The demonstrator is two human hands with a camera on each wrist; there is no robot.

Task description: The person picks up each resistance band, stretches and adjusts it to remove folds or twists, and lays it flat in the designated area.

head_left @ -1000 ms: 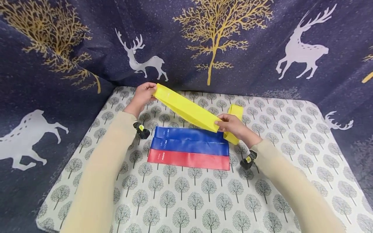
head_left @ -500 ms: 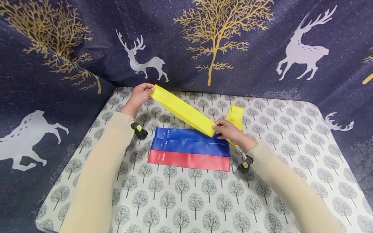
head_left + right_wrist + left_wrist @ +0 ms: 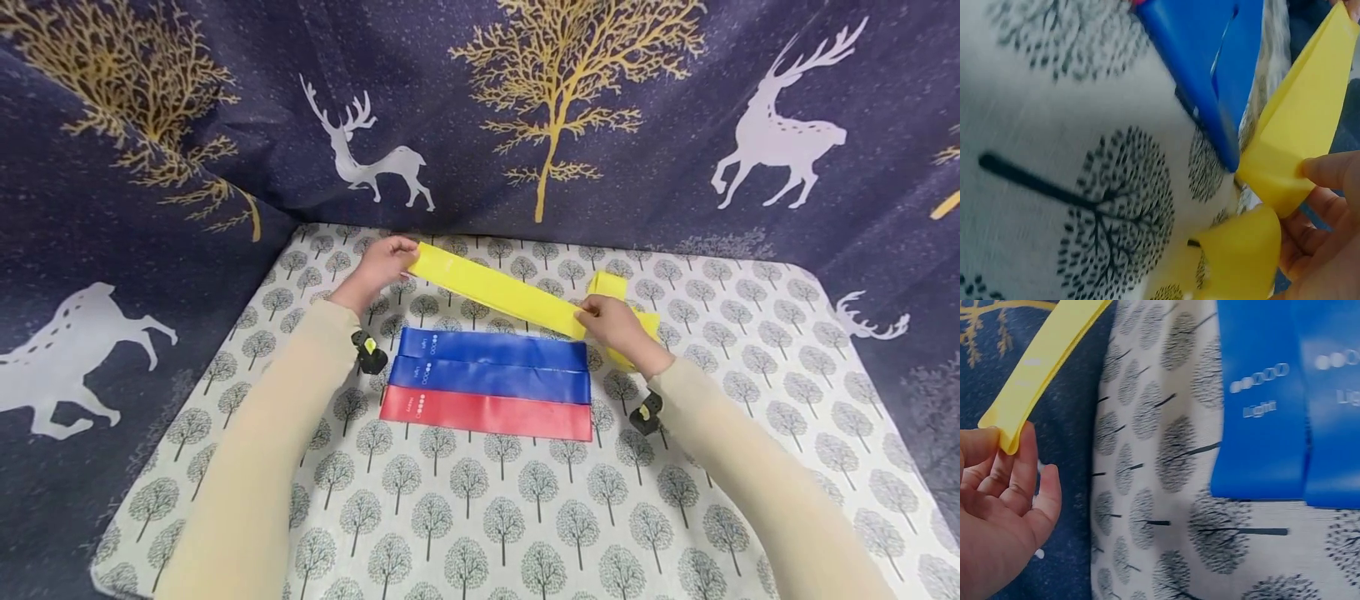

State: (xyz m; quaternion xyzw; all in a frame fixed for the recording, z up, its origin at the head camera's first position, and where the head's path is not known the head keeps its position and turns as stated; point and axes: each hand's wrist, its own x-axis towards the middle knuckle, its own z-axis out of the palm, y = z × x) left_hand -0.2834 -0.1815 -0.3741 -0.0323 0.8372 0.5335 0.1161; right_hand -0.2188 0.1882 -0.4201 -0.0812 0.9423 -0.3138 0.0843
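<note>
A yellow resistance band [image 3: 498,289] is stretched flat between both hands, just behind two blue bands. My left hand [image 3: 384,265] pinches its left end between thumb and fingers, as the left wrist view also shows. At the other end my right hand [image 3: 613,325] grips it, thumb on top in the right wrist view. A second yellow band [image 3: 607,285] lies loosely looped on the table, partly hidden behind the right hand. Side by side in front lie the two blue bands [image 3: 491,379], marked "Light", and a red band [image 3: 487,414] marked "Heavy".
The table [image 3: 465,517] has a white cloth printed with grey trees. A dark blue curtain [image 3: 465,108] with deer and golden trees hangs along its back and left. Each wrist carries a small black camera [image 3: 370,353].
The held yellow band first shifted slightly left, then moved right. Its left end has come lower, so it slopes less. The loose yellow band behind the right hand has changed shape.
</note>
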